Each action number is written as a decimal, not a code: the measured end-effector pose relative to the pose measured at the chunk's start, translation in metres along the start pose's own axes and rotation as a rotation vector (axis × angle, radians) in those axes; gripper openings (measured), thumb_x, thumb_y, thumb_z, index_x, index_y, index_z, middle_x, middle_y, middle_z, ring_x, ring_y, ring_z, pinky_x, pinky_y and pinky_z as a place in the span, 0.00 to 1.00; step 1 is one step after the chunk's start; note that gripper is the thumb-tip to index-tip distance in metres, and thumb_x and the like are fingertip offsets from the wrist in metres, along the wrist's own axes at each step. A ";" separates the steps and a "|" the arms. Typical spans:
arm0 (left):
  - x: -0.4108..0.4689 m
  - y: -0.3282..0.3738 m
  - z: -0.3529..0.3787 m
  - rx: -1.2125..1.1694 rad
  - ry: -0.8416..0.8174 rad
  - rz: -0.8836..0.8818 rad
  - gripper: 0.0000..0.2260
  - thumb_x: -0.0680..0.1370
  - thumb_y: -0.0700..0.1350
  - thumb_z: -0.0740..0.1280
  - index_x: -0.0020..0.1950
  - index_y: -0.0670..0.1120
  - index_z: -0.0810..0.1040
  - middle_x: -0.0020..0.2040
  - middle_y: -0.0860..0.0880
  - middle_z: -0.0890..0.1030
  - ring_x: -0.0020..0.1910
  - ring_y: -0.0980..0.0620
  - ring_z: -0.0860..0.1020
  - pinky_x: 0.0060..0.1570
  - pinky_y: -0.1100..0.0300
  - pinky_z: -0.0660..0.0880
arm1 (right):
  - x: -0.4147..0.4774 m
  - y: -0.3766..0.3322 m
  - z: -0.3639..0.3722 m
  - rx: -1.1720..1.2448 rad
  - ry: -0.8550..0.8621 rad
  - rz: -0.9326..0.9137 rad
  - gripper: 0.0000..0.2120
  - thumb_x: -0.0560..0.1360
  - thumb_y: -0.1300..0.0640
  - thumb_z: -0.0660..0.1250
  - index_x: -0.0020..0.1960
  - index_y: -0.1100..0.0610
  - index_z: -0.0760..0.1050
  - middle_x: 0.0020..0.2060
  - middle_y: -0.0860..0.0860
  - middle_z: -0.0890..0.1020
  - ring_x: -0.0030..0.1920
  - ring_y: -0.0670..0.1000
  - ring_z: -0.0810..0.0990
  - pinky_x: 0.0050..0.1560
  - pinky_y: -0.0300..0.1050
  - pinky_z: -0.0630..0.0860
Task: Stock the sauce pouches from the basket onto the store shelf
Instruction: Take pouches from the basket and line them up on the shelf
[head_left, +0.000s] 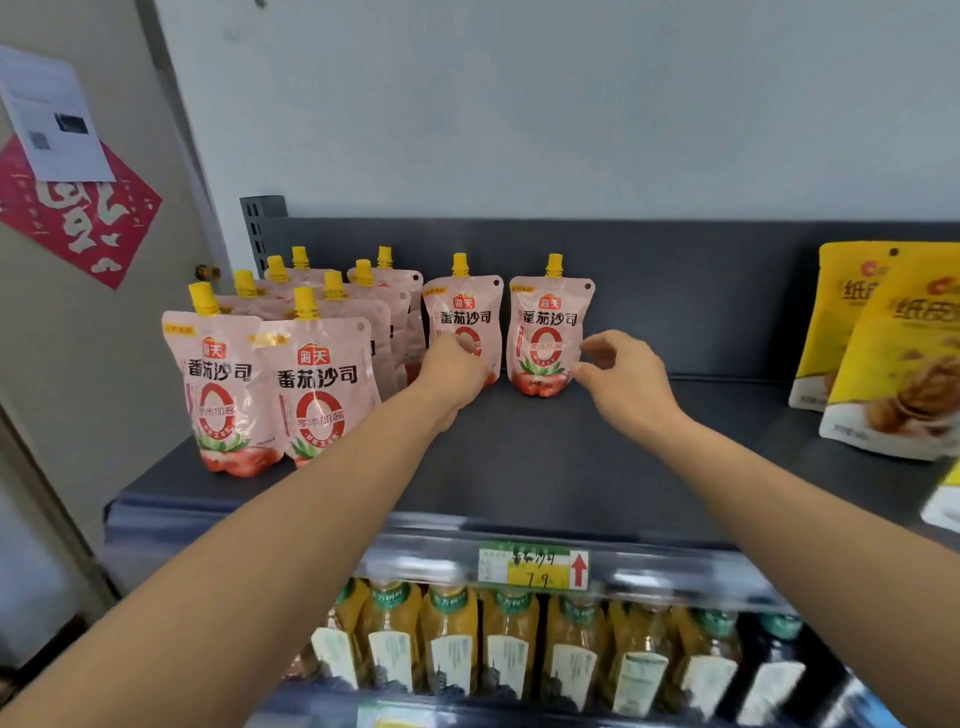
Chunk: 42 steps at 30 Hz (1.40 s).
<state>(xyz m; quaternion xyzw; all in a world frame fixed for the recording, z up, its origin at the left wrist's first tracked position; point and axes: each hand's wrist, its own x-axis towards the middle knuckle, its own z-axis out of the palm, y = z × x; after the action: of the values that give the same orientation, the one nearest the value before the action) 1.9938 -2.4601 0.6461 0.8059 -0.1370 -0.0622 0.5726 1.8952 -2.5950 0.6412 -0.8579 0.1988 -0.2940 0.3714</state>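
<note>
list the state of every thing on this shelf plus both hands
pouch rows, upright, caps on, two columns
middle pouch, upright, cap on
right pouch, upright, cap on, apart from middle pouch
left hand, on middle pouch, grip hidden
right hand, fingers pinch right pouch's edge
snack bags, upright
bottles, upright, capped, lower shelf

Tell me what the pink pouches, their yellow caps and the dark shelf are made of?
Pink pouches: probably soft plastic film, glossy; light glints on the crinkled fronts. Yellow caps: look like hard plastic, opaque and stiff. Shelf: likely painted metal, matt dark grey, with a slotted upright behind.
</note>
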 end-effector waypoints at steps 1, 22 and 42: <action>-0.006 0.000 -0.001 0.022 -0.033 0.028 0.19 0.76 0.33 0.64 0.66 0.40 0.69 0.68 0.43 0.70 0.64 0.48 0.69 0.61 0.57 0.69 | -0.010 -0.002 -0.002 -0.015 0.005 -0.014 0.14 0.77 0.60 0.63 0.62 0.59 0.74 0.60 0.53 0.78 0.55 0.48 0.76 0.48 0.34 0.69; -0.221 -0.122 0.023 0.484 -0.916 0.015 0.10 0.75 0.36 0.66 0.56 0.38 0.78 0.48 0.43 0.80 0.43 0.50 0.79 0.49 0.57 0.79 | -0.248 0.080 -0.015 -0.426 -0.849 -0.047 0.09 0.76 0.57 0.66 0.54 0.58 0.81 0.43 0.49 0.80 0.44 0.48 0.78 0.44 0.37 0.72; -0.309 -0.422 0.067 0.728 -0.832 -0.514 0.13 0.74 0.39 0.69 0.59 0.39 0.78 0.59 0.42 0.81 0.59 0.45 0.78 0.61 0.56 0.70 | -0.386 0.286 0.121 -0.518 -1.248 0.181 0.11 0.76 0.66 0.60 0.51 0.63 0.81 0.50 0.58 0.83 0.50 0.57 0.81 0.50 0.45 0.77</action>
<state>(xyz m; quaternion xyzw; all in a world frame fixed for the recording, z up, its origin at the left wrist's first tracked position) 1.7447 -2.3011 0.2093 0.8653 -0.1628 -0.4571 0.1256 1.6502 -2.5002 0.2210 -0.9081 0.0821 0.3452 0.2223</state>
